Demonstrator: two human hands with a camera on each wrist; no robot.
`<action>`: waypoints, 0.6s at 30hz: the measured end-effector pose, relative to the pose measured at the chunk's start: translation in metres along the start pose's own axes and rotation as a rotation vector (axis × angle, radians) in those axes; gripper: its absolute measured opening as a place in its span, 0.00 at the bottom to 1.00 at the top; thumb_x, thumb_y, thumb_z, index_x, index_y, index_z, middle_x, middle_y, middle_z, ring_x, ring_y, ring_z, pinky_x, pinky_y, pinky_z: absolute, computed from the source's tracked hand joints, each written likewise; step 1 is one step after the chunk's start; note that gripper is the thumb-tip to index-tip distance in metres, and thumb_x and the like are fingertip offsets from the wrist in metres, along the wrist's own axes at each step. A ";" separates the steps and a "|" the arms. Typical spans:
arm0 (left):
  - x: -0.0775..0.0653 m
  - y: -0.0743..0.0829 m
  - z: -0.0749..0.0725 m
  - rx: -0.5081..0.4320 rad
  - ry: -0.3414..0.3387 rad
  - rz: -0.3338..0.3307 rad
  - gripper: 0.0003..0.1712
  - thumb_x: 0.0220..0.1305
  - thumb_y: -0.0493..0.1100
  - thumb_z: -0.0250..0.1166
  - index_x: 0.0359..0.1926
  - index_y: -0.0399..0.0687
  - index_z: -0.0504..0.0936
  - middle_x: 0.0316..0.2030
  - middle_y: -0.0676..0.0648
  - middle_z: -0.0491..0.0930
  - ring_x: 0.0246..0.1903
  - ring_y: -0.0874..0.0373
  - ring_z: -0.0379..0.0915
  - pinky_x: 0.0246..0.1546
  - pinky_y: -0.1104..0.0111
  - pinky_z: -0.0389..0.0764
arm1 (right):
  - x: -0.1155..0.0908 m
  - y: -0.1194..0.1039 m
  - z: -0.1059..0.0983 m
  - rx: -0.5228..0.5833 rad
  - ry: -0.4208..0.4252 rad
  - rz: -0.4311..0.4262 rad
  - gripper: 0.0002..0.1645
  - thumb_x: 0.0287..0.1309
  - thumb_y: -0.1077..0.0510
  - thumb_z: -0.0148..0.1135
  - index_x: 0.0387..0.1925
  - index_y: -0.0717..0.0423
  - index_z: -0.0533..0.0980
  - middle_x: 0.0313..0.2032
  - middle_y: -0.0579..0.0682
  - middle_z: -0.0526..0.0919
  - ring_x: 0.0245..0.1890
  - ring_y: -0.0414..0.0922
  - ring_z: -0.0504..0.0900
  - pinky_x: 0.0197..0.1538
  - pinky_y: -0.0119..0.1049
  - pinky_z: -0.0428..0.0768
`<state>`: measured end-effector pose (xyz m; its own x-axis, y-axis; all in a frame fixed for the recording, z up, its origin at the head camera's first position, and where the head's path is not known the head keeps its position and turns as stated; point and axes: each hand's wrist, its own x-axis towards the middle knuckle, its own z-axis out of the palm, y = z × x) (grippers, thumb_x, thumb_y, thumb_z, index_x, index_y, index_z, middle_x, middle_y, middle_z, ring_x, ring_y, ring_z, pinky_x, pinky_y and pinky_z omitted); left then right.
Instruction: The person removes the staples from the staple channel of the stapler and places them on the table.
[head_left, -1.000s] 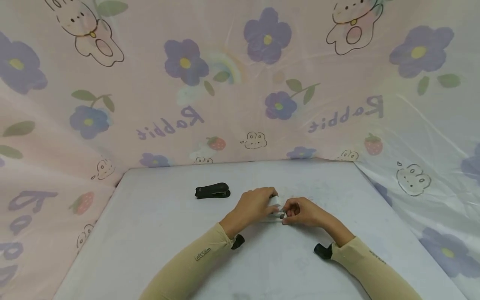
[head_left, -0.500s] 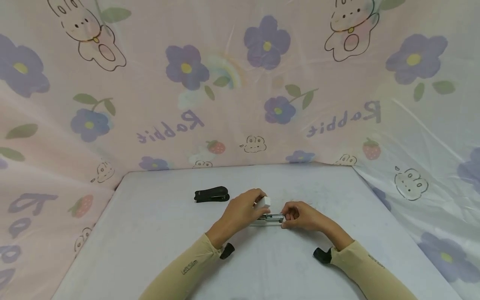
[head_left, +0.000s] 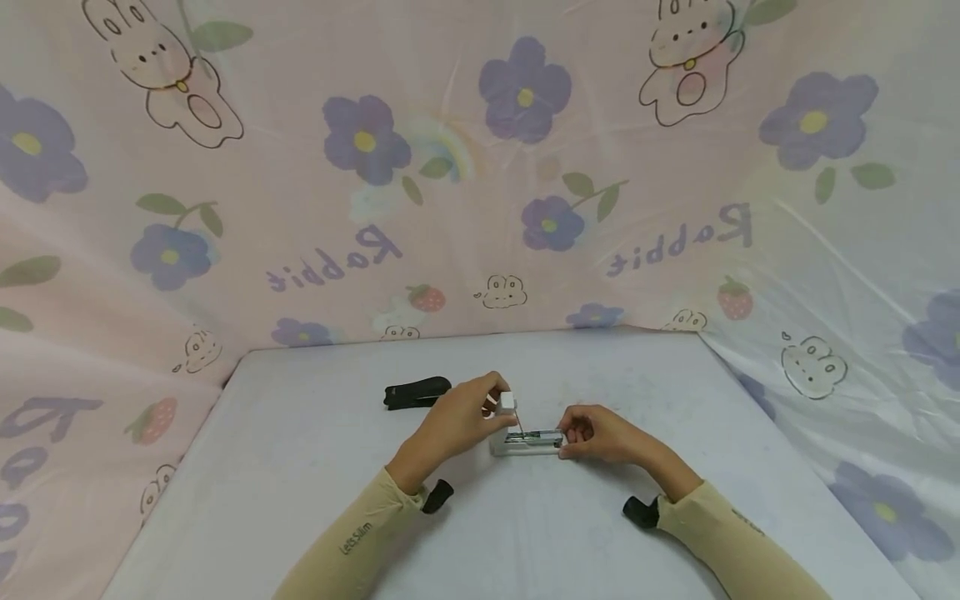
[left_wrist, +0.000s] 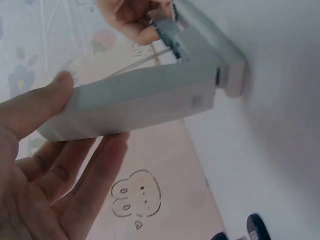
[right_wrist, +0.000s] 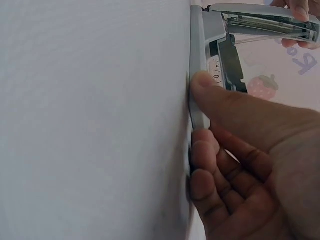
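A white stapler stands on the table with its top lifted steeply away from its base (head_left: pixel 528 451). My left hand (head_left: pixel 456 418) pinches the free end of the raised top arm (left_wrist: pixel 135 100), thumb on one side and fingers on the other. The metal staple channel (head_left: pixel 540 437) lies along the base, and a thin rod runs from it to the raised arm. At the other end, my right hand (head_left: pixel 606 435) pinches the base between thumb and curled fingers, as the right wrist view shows. A black stapler (head_left: pixel 412 393) lies behind my left hand, partly covered by it.
The white table (head_left: pixel 315 467) reaches back to a curtain (head_left: pixel 450 192) printed with flowers and rabbits, which also hangs along both sides. A black wrist mount (head_left: pixel 437 497) sticks out from the left sleeve, and another black mount (head_left: pixel 640 511) from the right.
My left hand has moved left and swung the white stapler's top arm up and back, exposing the staple channel. The right hand stays at the base's end. The view has shifted slightly.
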<state>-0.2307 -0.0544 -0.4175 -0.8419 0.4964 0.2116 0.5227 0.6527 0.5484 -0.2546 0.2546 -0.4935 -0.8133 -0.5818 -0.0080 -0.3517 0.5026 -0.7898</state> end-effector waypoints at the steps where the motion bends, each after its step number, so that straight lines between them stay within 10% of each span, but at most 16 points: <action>1: 0.000 -0.001 -0.002 -0.007 -0.010 -0.004 0.19 0.68 0.51 0.78 0.52 0.53 0.80 0.44 0.53 0.89 0.46 0.56 0.87 0.44 0.63 0.85 | 0.000 0.000 0.000 -0.006 0.001 0.002 0.15 0.59 0.59 0.82 0.43 0.55 0.82 0.32 0.45 0.79 0.31 0.38 0.75 0.34 0.29 0.74; 18: -0.007 -0.009 -0.026 -0.080 -0.087 -0.015 0.18 0.68 0.42 0.78 0.47 0.44 0.76 0.45 0.45 0.87 0.46 0.52 0.88 0.46 0.61 0.87 | 0.000 -0.003 0.000 -0.027 -0.004 -0.004 0.14 0.61 0.59 0.81 0.43 0.55 0.82 0.33 0.45 0.79 0.31 0.38 0.74 0.35 0.29 0.73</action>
<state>-0.2328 -0.0783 -0.4029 -0.8330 0.5369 0.1334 0.4944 0.6144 0.6149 -0.2535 0.2535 -0.4909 -0.8103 -0.5860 -0.0072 -0.3672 0.5173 -0.7730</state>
